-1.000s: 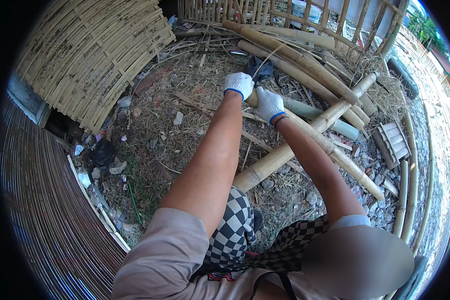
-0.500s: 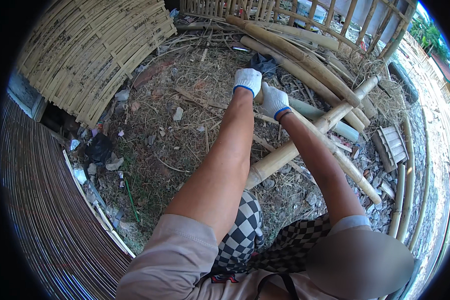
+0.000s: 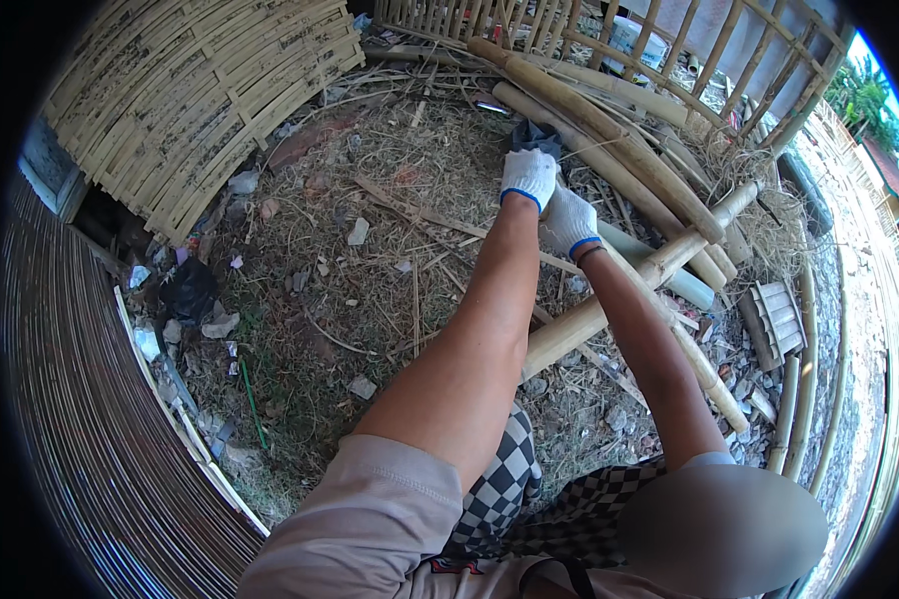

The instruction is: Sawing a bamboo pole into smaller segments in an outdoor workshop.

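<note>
White knit gloves with blue cuffs cover both my hands, side by side with arms stretched forward. My left hand (image 3: 530, 176) is closed at the far end of a slim bamboo pole (image 3: 704, 371). Just to its right and nearer, my right hand (image 3: 571, 219) is closed around the same pole. The gloves hide most of the gripped part. From my right hand the pole slants down to the right, passing over a thick bamboo pole (image 3: 569, 324) and partly behind my right forearm. A dark plastic bag (image 3: 535, 138) lies just beyond my left hand.
Several bamboo poles (image 3: 624, 150) lie piled at the far right before a bamboo fence (image 3: 609, 40). A woven bamboo panel (image 3: 195, 110) leans at the far left. Rubble, straw and a black bag (image 3: 189, 293) litter the ground. A ridged grey block (image 3: 774, 317) sits at right.
Both my hands have shifted right and slightly nearer, still closed. The slim pole's near end has moved a little left and toward me.
</note>
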The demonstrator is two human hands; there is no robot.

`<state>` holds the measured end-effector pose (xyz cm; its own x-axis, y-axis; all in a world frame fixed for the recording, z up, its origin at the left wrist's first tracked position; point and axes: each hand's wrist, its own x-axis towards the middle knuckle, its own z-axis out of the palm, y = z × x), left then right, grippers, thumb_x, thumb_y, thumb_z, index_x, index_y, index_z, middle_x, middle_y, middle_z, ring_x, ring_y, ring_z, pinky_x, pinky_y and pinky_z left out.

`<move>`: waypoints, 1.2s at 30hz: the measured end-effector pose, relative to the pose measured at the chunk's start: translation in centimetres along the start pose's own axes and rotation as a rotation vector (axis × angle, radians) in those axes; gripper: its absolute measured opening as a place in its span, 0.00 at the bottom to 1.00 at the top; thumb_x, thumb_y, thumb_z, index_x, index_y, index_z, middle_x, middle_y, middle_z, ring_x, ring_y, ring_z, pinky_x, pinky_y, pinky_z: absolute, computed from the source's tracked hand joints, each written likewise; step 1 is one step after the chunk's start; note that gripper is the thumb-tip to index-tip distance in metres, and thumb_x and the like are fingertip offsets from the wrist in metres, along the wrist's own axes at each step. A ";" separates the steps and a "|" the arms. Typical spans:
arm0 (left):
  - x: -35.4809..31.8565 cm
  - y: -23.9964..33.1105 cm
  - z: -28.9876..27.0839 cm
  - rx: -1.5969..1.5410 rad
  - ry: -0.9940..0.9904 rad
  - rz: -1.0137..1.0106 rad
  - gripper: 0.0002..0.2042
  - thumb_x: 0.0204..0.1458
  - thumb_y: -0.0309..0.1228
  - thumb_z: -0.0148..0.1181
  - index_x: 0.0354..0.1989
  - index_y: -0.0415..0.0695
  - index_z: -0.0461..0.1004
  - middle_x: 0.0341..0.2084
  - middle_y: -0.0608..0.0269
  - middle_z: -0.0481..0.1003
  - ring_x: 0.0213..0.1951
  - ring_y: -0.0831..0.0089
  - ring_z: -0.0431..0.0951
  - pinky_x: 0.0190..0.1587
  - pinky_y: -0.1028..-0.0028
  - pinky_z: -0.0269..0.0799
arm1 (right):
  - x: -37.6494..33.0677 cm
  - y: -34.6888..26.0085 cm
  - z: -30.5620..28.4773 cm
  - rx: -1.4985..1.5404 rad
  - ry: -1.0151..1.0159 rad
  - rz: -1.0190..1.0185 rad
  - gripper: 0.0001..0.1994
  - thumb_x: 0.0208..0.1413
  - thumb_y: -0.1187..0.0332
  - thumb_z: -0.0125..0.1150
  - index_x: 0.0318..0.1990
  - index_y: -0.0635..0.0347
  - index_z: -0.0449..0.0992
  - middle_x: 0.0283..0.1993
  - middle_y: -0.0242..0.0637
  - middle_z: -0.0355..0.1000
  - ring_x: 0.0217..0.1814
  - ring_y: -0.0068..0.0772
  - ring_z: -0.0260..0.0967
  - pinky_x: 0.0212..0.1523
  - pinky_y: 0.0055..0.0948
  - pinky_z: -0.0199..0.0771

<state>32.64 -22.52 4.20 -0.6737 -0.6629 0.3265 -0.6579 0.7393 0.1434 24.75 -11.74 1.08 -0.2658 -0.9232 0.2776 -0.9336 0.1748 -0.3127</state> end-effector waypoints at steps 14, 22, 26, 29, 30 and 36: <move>1.3 3.0 2.4 -0.673 0.483 -0.471 0.23 0.69 0.43 0.47 0.34 0.37 0.81 0.33 0.38 0.80 0.39 0.41 0.81 0.44 0.48 0.75 | 3.0 2.0 1.2 -0.115 -0.085 0.057 0.17 0.54 0.52 0.63 0.43 0.54 0.82 0.43 0.49 0.82 0.48 0.57 0.79 0.46 0.50 0.78; 0.1 0.8 1.3 -0.770 0.242 -0.613 0.34 0.70 0.54 0.37 0.36 0.35 0.83 0.34 0.34 0.81 0.42 0.36 0.81 0.48 0.45 0.75 | 2.3 -1.1 1.0 -0.053 -0.159 0.072 0.27 0.53 0.48 0.64 0.56 0.51 0.75 0.47 0.48 0.82 0.50 0.53 0.80 0.50 0.47 0.79; 0.6 1.7 1.3 -0.770 0.262 -0.646 0.35 0.69 0.55 0.39 0.33 0.35 0.84 0.32 0.34 0.81 0.40 0.37 0.81 0.47 0.46 0.75 | 2.3 1.3 1.5 0.129 -0.056 -0.018 0.27 0.52 0.46 0.66 0.53 0.55 0.78 0.48 0.52 0.81 0.51 0.58 0.78 0.52 0.49 0.77; 1.1 0.5 1.8 -0.794 0.307 -0.654 0.34 0.69 0.55 0.39 0.34 0.35 0.84 0.32 0.34 0.81 0.40 0.37 0.82 0.46 0.47 0.75 | 2.9 0.1 0.9 0.132 -0.172 -0.015 0.27 0.51 0.46 0.66 0.51 0.55 0.79 0.48 0.51 0.81 0.52 0.58 0.78 0.52 0.49 0.77; 1.8 -0.2 1.9 -0.752 0.245 -0.602 0.34 0.68 0.55 0.41 0.33 0.36 0.83 0.30 0.36 0.81 0.39 0.37 0.82 0.45 0.47 0.74 | 2.9 -0.2 0.4 0.128 -0.225 0.028 0.26 0.50 0.45 0.67 0.48 0.55 0.81 0.48 0.50 0.81 0.52 0.56 0.78 0.52 0.49 0.78; 3.3 -0.1 1.1 -0.873 0.310 -0.465 0.32 0.71 0.53 0.43 0.26 0.37 0.78 0.20 0.51 0.78 0.28 0.55 0.81 0.35 0.58 0.74 | 4.6 -1.7 -1.9 0.117 -0.142 0.076 0.24 0.51 0.49 0.68 0.51 0.54 0.79 0.45 0.48 0.82 0.49 0.52 0.80 0.48 0.47 0.80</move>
<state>30.09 -24.87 4.19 -0.2181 -0.9367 0.2739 -0.2744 0.3282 0.9039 24.66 -15.63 4.65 -0.2900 -0.9494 0.1205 -0.8758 0.2125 -0.4333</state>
